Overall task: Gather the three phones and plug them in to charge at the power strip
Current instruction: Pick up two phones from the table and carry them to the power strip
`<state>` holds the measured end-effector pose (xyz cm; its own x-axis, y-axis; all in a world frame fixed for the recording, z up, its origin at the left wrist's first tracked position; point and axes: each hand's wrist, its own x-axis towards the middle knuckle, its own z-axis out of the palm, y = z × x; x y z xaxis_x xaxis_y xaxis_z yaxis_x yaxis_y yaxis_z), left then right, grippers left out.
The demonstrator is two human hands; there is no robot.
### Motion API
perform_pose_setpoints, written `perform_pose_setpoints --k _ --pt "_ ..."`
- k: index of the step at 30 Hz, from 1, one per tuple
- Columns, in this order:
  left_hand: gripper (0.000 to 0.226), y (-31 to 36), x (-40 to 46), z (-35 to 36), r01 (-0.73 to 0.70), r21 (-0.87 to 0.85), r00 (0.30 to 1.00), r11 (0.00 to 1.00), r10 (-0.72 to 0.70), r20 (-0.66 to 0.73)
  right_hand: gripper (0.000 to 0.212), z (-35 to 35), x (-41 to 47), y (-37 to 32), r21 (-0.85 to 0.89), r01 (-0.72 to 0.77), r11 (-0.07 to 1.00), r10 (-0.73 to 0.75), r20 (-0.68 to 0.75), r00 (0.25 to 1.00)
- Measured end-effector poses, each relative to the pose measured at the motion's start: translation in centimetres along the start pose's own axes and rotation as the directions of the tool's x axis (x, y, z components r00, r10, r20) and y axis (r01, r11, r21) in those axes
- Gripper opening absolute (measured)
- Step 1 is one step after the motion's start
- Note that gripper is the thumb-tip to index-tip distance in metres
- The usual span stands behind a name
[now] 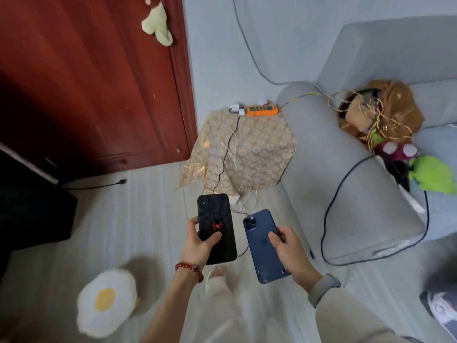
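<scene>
Pale striped flooring [138, 214] runs between a red-brown wooden door [86, 78] and a grey sofa [351, 174], where I stand looking down. Against the wall, a patterned cloth [257, 149] covers a low stand; an orange power strip [262, 110] lies on its top far edge with a white charger [238, 108] plugged in, thin cables [232, 154] trailing down. What the cloth covers is hidden. My left hand [199, 243] grips a black spider-emblem phone [216, 227], back up, long axis pointing toward the strip. My right hand [293, 253] grips a blue phone [265, 246], camera end forward, tilted slightly left.
</scene>
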<state>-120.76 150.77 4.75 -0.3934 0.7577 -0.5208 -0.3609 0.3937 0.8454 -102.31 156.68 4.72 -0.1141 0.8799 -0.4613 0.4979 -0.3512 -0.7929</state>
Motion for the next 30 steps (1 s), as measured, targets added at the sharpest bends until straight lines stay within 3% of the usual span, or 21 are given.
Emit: perform_pose_setpoints --k 5,12,17,22,26,30 --pt "0.033 6.3 10.2 4.1 0.066 0.007 0.996 0.998 -0.066 0.055 0.013 -1.7 10.0 -6.5 0.046 -0.009 0.999 0.011 -0.058 0.998" --pt "0.027 10.6 23.4 12.7 0.083 0.106 0.992 0.991 -0.092 0.084 0.007 -6.5 24.8 -9.9 0.075 -0.06 0.995 0.067 -0.096 0.993" --pt "0.03 10.9 33.6 20.7 0.163 0.139 0.987 0.977 -0.162 -0.022 0.013 -11.4 38.2 -11.0 0.074 -0.112 0.991 0.114 -0.028 0.993" --pt "0.031 10.1 42.7 29.1 0.295 0.059 0.946 0.954 -0.282 -0.162 0.017 -15.8 51.0 -10.5 -0.061 -0.168 0.984 0.172 0.06 0.983" --pt "0.038 8.1 49.2 33.0 0.369 0.058 0.908 0.928 -0.346 -0.237 0.026 -17.0 59.3 -9.1 -0.173 -0.234 0.957 0.252 0.091 0.963" --pt "0.042 5.7 54.6 34.7 0.43 0.079 0.878 0.899 -0.396 -0.268 0.028 -16.0 65.3 -6.9 -0.173 -0.339 0.925 0.361 0.118 0.925"
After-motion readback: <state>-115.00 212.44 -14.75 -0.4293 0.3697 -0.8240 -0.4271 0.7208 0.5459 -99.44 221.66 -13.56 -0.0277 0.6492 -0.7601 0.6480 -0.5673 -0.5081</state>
